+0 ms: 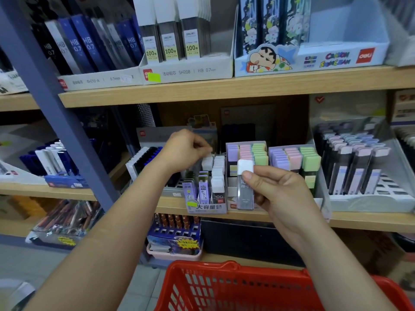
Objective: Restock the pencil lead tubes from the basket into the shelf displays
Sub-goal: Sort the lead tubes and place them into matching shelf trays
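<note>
Wooden shelves [247, 86] are holding a display box [206, 207] where the left hand [184, 151] is curling over white-capped tubes [217, 173], grip unclear, while the right hand [283, 194] is pinching a lead tube [243, 195].

Stationery shop: stocked shelves [224, 90], basket [224, 268].

Basket [224, 264] sitting nearest, low, before middle shelf [370, 221]. Display box [206, 207] standing at shelf's near edge; left hand [182, 151] hovering over its far rows. Just right, right hand [283, 194] holding lead tube [245, 191] upright before second display box [247, 151]. Third display box [294, 158] standing right of second; tray [368, 202] farther right.
</note>
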`<state>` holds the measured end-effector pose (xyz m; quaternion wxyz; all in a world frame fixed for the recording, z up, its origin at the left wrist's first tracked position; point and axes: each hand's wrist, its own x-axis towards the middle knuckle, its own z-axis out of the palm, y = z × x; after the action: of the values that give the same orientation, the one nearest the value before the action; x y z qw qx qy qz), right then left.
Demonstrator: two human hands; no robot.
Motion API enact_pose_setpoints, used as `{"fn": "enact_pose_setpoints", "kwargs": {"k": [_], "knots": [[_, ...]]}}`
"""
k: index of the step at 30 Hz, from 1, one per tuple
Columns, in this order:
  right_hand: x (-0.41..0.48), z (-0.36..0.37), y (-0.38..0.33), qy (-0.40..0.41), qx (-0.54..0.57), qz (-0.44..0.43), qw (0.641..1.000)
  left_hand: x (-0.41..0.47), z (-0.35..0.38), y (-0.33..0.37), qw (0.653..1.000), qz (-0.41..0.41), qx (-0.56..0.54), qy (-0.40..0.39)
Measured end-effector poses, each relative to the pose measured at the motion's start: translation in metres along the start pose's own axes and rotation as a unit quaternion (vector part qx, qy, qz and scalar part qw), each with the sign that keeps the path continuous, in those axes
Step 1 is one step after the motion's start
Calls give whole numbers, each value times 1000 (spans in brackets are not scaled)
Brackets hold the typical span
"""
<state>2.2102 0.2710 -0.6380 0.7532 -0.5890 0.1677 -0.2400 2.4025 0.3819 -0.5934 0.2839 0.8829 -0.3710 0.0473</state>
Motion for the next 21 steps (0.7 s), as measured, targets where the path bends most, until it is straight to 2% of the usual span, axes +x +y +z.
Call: {"fn": "enact_pose_setpoints", "kwargs": {"k": [1, 3, 6, 8, 13, 17, 21], "knots": [[0, 0, -1, 0, 1, -2, 1000, -5, -7, 9, 998, 6, -66, -10], [-1, 2, -6, -2, 1, -13, 1000, -19, -20, 32, 976, 27, -195, -87], [0, 6, -10, -4, 2, -40, 999, -39, -29, 59, 947, 58, -247, -197], [-1, 9, -12, -10, -6, -54, 998, -45, -29, 64, 936, 57, -275, -211], [-5, 11, -15, -86, -74, -35, 993, -47, -33, 51, 935, 21, -326, -136], [-3, 11, -15, -75, -113, -40, 990, -48, -38, 35, 934, -1, -343, -97], [0, 8, -8, -37, -108, -46, 992, -37, -39, 8, 947, -34, -312, 73]]}}
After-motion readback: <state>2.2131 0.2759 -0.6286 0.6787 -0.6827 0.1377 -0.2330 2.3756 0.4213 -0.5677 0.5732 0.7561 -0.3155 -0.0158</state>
